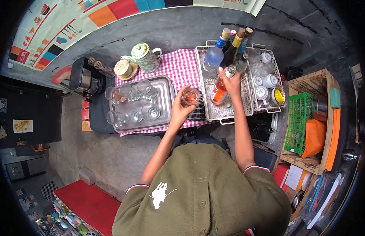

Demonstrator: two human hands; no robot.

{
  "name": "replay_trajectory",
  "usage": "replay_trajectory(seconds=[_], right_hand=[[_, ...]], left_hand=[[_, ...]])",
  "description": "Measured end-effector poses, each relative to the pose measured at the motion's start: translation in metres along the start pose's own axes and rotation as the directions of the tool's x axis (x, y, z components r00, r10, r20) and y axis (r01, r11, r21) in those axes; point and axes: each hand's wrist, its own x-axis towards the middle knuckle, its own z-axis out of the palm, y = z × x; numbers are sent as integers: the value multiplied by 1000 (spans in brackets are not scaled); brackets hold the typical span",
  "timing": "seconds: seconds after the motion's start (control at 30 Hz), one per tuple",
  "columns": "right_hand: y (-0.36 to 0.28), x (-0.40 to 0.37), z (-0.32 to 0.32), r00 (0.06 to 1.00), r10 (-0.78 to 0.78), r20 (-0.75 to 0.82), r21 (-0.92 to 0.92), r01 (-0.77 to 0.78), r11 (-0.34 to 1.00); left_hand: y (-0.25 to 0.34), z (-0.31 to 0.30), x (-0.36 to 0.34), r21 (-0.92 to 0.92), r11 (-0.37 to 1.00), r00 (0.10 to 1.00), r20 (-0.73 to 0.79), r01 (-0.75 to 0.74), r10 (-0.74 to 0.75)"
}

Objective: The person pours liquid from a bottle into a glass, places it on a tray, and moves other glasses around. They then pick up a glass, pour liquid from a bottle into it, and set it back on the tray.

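Observation:
My left hand (183, 107) is wrapped round a small clear glass (190, 95) with reddish contents, held beside the right edge of the metal tray (169, 88). Fingers closed round its neck, my right hand (231, 81) grips a bottle of orange-red liquid (219, 92), which is upright or nearly so over the left white wire basket (226, 113). Several stemmed glasses (151, 112) stand on the tray. Behind my right hand, a clear-blue bottle (214, 56) and a dark bottle with a yellow neck (232, 49) stand in the same basket.
A floral teapot (146, 59) and a lidded cup (123, 69) stand behind the tray on a pink checked cloth (182, 65). At left is a black coffee machine (81, 74). Cups fill the right wire basket (269, 50); beyond it, a wooden crate (328, 78) holds a green basket (298, 122).

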Motion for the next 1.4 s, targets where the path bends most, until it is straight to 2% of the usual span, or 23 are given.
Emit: replay_trajectory(seconds=[0.1,0.2,0.23,0.33,0.43,0.67,0.77,0.87,0.97,1.2,1.3,1.4], right_hand=[[17,-3,5,999,-28,-17,-9,28,1000],[22,-7,7,1000,-3,-11,12,3,1000],[23,-8,7,1000,-7,-18,8,8,1000],[29,-12,9,999,6,-46,-15,-7,1000],[27,-17,7,998,-43,-36,-116,39,993],[8,-29,7,991,-116,-60,-139,106,984],[13,-32,7,996,-88,-29,18,88,996],[22,-35,5,998,-58,-7,33,58,998],[15,-39,2,1000,-13,21,30,12,999],[14,-45,-2,998,-16,58,-28,17,999],[12,-48,-6,996,-25,88,-58,31,998],[8,-50,-11,993,-45,104,-108,57,993]], left_hand=[[-3,-1,1,-13,999,999,-2,-32,32],[0,0,-1,-77,997,1000,-27,-3,1],[0,-1,-1,-30,999,1000,-29,-10,9],[-4,-4,1,-39,999,1000,-14,-22,22],[-5,-3,1,-9,1000,1000,-21,-17,16],[-1,-2,1,-3,1000,1000,-19,-6,6],[-3,-5,1,2,1000,1000,-15,-7,7],[-4,-6,-1,-16,1000,1000,-14,-17,17],[-5,-6,-2,-12,1000,1000,-17,-17,17],[-9,-5,-5,7,999,999,-19,-42,42],[-8,-4,-8,72,997,999,-23,-32,34],[-10,-3,-10,36,999,999,-26,-27,28]])
